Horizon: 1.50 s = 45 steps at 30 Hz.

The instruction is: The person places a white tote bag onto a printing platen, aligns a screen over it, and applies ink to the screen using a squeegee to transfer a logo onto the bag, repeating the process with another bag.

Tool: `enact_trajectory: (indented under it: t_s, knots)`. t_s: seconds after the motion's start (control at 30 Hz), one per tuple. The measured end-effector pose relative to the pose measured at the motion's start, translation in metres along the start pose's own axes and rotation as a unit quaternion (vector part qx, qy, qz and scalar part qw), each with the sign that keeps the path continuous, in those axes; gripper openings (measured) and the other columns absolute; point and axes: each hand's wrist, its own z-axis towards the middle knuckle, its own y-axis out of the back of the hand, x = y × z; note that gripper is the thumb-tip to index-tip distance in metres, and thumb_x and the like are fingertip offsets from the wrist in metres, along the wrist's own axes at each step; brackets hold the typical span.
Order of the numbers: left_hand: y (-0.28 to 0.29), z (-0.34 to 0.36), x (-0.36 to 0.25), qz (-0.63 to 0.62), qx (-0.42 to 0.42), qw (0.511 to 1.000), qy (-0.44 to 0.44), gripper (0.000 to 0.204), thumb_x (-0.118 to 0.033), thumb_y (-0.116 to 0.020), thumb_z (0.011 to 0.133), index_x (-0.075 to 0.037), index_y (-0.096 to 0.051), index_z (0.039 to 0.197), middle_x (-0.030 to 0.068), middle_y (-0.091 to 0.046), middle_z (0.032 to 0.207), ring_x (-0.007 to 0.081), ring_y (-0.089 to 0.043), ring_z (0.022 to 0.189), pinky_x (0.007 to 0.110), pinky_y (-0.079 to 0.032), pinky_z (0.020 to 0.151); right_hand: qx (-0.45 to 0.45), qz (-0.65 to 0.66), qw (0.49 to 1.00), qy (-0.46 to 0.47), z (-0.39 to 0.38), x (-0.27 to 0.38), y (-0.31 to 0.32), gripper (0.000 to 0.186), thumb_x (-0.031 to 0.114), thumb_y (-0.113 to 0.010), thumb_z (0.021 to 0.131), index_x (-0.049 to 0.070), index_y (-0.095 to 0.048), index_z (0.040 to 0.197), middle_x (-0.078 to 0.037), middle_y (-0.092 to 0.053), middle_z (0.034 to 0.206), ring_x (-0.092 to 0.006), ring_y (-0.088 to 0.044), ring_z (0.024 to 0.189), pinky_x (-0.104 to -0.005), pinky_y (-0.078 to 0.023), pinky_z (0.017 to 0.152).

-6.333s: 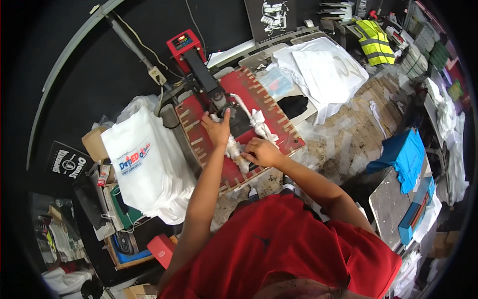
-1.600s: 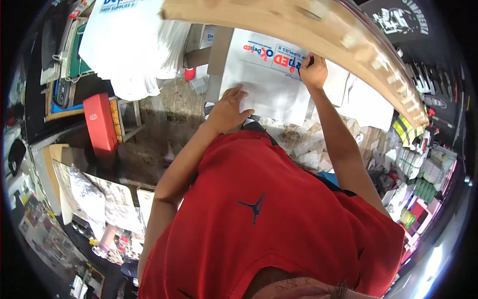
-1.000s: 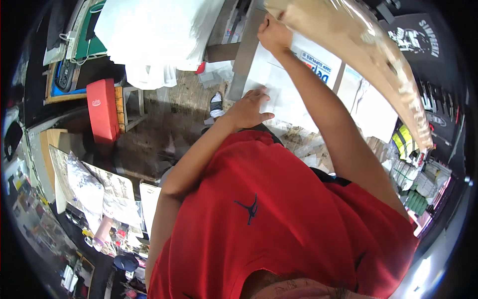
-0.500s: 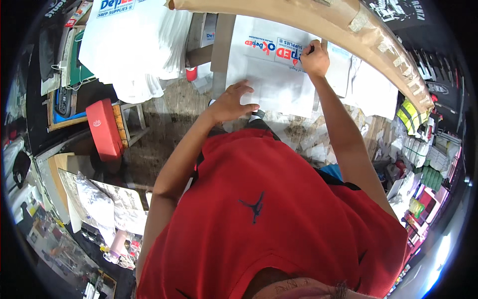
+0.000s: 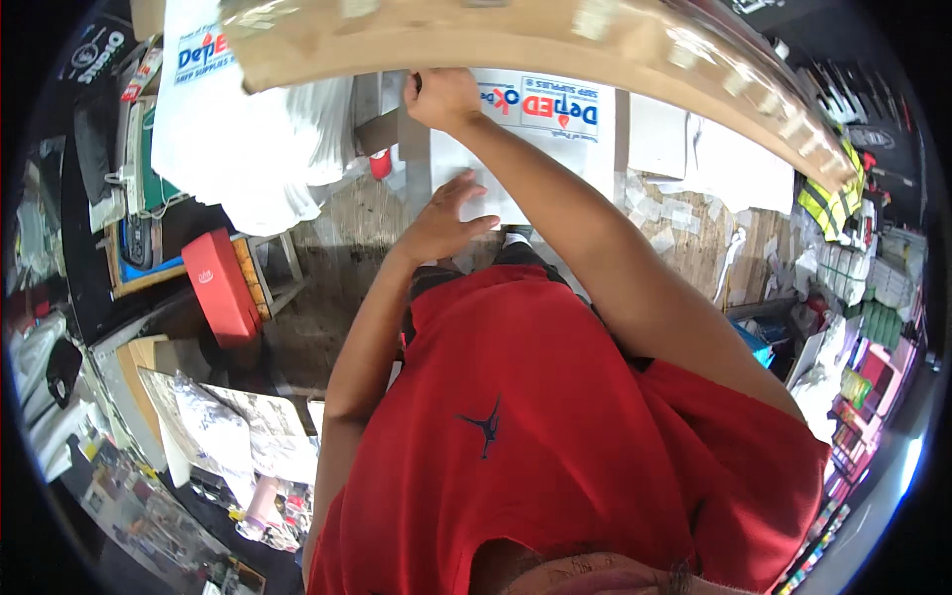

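White printed sheet (image 5: 560,111) just beside left hand (image 5: 446,224), partly hidden by brown taped beam (image 5: 476,45) and right forearm (image 5: 565,203). Left grip wide, contact unclear. Right hand (image 5: 443,99): grip closed around small dark thing (image 5: 416,83), mostly hidden.

Gripping a dark object (image 5: 415,85), mostly hidden, in the right hand (image 5: 443,98); holding the left hand (image 5: 442,220) with thumb and fingers apart. Seeing a white printed sheet (image 5: 557,135) extending right of both hands, a brown wrapped beam (image 5: 446,44) just past the right hand, a white stack (image 5: 288,129) and a red box (image 5: 223,285) left of the left hand.
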Motion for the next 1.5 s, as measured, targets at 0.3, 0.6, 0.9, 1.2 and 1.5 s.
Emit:
enact_trajectory:
  t_s: [0.3, 0.6, 0.9, 1.2, 1.5]
  knots:
    - [0.019, 0.003, -0.017, -0.026, 0.032, 0.998, 0.057, 0.052, -0.035, -0.071, 0.087, -0.005, -0.057, 0.127, 0.0182, -0.04, 0.149, 0.0297, -0.037, 0.14, 0.039, -0.032, 0.113, -0.033, -0.09, 0.989, -0.114, -0.048, -0.166, 0.157, 0.009, 0.017, -0.062, 0.08, 0.009, -0.065, 0.083, -0.015, -0.067, 0.08, -0.0365, -0.064, 0.076, -0.0449, -0.054, 0.069]
    - [-0.003, 0.013, -0.016, -0.094, -0.085, 0.988, 0.091, 0.061, -0.029, -0.073, 0.086, 0.002, -0.049, 0.132, 0.0198, -0.053, 0.136, 0.0295, -0.054, 0.124, 0.038, -0.044, 0.102, -0.03, -0.037, 0.999, -0.008, -0.071, -0.077, 0.104, 0.012, 0.012, -0.063, 0.076, 0.006, -0.057, 0.085, -0.016, -0.057, 0.084, -0.036, -0.059, 0.082, -0.047, -0.05, 0.072]
    - [0.004, 0.057, 0.018, 0.038, -0.29, 0.955, 0.049, 0.06, -0.015, -0.073, 0.077, 0.003, -0.047, 0.129, 0.0192, -0.06, 0.11, 0.0315, -0.062, 0.098, 0.04, -0.051, 0.086, 0.073, 0.0, 0.989, 0.129, 0.012, -0.032, 0.031, 0.025, 0.022, -0.06, 0.086, 0.009, -0.059, 0.107, -0.017, -0.056, 0.108, -0.0342, -0.053, 0.109, -0.0462, -0.044, 0.093]
    - [0.006, 0.075, 0.047, -0.162, -0.29, 0.937, 0.107, 0.05, -0.005, -0.065, 0.077, 0.0, -0.057, 0.126, 0.0125, -0.059, 0.106, 0.0222, -0.059, 0.1, 0.031, -0.047, 0.088, 0.217, -0.03, 0.972, 0.078, -0.031, -0.032, 0.097, 0.051, 0.042, -0.078, 0.071, 0.02, -0.065, 0.116, -0.017, -0.034, 0.148, -0.0385, -0.036, 0.131, -0.0543, -0.033, 0.105]
    - [0.0, 0.065, 0.021, -0.234, -0.286, 0.925, 0.092, 0.047, -0.001, -0.064, 0.077, -0.005, -0.06, 0.124, 0.0055, -0.049, 0.11, 0.017, -0.049, 0.102, 0.027, -0.042, 0.092, 0.106, 0.011, 0.992, 0.062, -0.055, -0.049, 0.089, 0.018, 0.025, -0.071, 0.081, 0.015, -0.072, 0.095, -0.021, -0.046, 0.136, -0.0398, -0.047, 0.119, -0.0495, -0.042, 0.096]
